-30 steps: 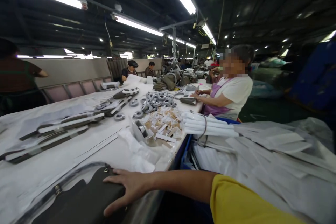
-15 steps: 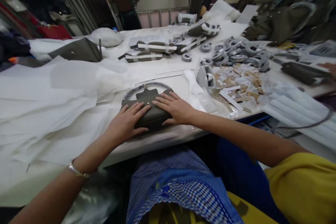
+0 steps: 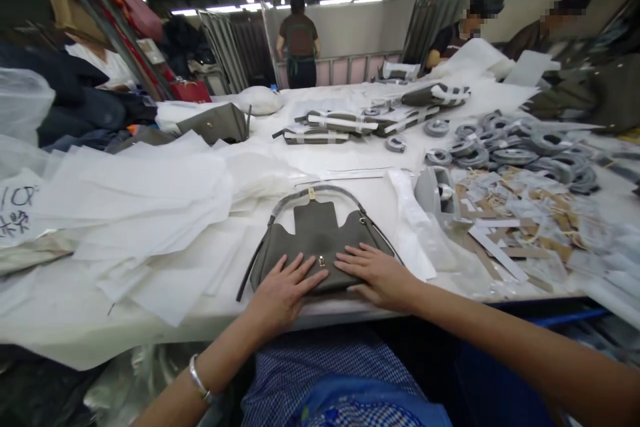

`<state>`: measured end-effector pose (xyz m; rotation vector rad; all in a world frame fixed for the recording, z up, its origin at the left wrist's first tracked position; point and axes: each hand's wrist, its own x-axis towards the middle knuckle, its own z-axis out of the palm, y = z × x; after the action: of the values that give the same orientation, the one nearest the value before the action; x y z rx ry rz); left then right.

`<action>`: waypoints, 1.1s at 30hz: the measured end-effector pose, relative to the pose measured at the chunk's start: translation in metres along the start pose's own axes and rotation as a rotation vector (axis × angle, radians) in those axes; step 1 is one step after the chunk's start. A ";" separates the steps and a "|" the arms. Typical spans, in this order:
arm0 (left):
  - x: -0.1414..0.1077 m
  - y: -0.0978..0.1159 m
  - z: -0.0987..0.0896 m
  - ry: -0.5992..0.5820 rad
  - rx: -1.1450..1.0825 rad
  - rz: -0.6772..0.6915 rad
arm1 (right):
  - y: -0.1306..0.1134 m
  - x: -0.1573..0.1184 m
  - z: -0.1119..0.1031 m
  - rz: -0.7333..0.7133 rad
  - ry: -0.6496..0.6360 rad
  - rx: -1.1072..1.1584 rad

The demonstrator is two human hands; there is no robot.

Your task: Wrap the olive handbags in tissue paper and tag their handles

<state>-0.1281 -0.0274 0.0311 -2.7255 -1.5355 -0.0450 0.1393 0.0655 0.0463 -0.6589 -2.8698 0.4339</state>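
A dark olive handbag [image 3: 295, 243] lies flat on the white-covered table in front of me, its flap tab and handle pointing away. The handle [image 3: 345, 192] arches above the bag and looks wrapped in clear film. A small gold clasp [image 3: 322, 261] shows on the bag's face. My left hand [image 3: 283, 293] rests on the lower left of the bag with its fingers spread. On the lower right, my right hand [image 3: 377, 273] lies flat with fingers stretched out. The two hands sit either side of the clasp, pressing on the bag without gripping it.
White paper sheets [image 3: 150, 200] spread over the left side. To the right stand a tape dispenser [image 3: 437, 193], a heap of tags [image 3: 520, 213] and coiled grey straps [image 3: 500, 147]. Wrapped straps [image 3: 340, 123] and another bag [image 3: 215, 121] lie farther back. Several people work behind.
The view has tilted up and shifted left. The bag now lies flatter, with more of its face and handle showing. Both hands stay spread on it.
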 end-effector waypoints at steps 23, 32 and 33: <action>0.005 0.007 0.021 0.173 -0.132 -0.128 | 0.111 0.194 -0.042 0.027 -0.131 -0.252; 0.005 0.009 0.018 0.209 -0.183 -0.156 | -0.029 0.109 -0.081 0.002 -0.083 -0.457; 0.005 0.009 0.019 0.206 -0.189 -0.159 | -0.033 0.100 -0.073 -0.003 -0.138 -0.430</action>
<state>-0.1173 -0.0275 0.0120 -2.6207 -1.7623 -0.4805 0.0531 0.0996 0.1352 -0.7100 -3.1225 -0.1544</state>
